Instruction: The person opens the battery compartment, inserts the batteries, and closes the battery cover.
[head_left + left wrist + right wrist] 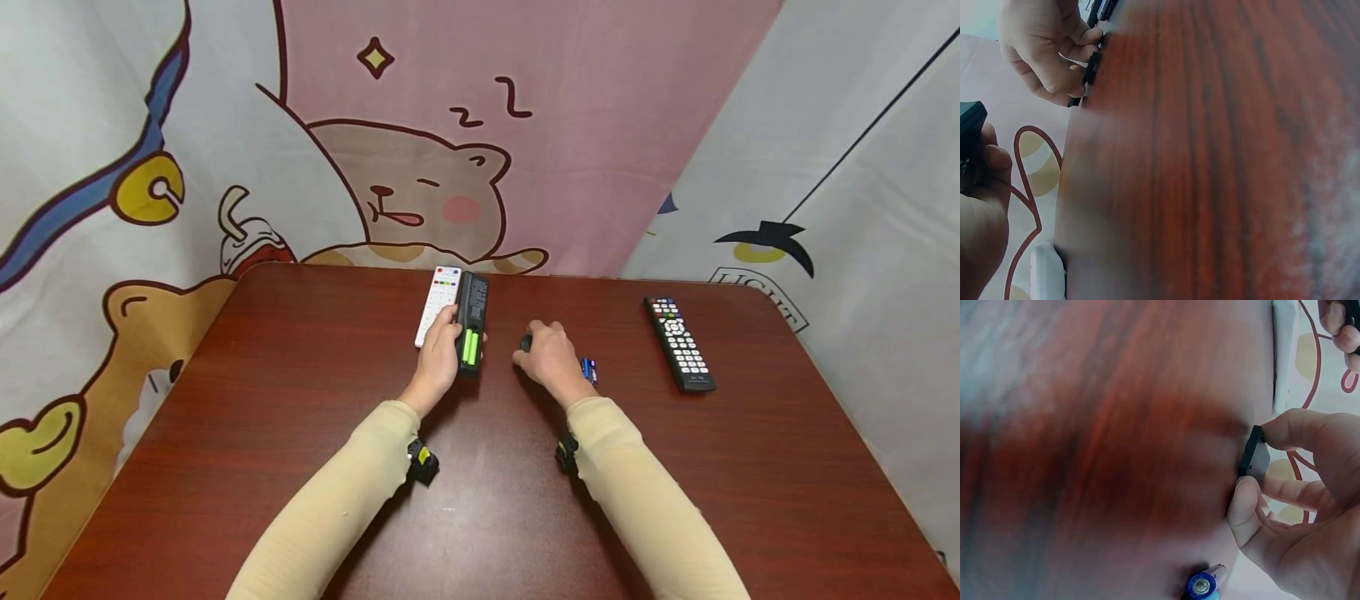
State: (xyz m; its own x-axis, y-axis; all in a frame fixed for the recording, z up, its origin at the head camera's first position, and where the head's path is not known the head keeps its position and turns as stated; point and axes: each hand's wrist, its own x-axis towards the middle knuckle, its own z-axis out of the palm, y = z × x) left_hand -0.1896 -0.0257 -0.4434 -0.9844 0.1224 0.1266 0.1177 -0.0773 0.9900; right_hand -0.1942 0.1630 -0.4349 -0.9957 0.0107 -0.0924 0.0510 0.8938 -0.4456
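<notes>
My left hand (437, 360) grips a black remote control (473, 298) that lies back side up above the table. Two green batteries (471, 347) sit side by side in its uncovered battery compartment. To the right of it, my right hand (553, 357) pinches a small black battery cover (1256, 456) between thumb and fingers, low over the table. Beside the right wrist lie blue batteries (589, 371); in the right wrist view the end of one blue battery (1201, 585) faces the camera.
A white remote control (435, 307) lies just left of the left hand. Another black remote control (678, 343), buttons up, rests toward the right side of the brown table (765, 467). Behind the table's back edge hangs a printed cartoon curtain (592, 150).
</notes>
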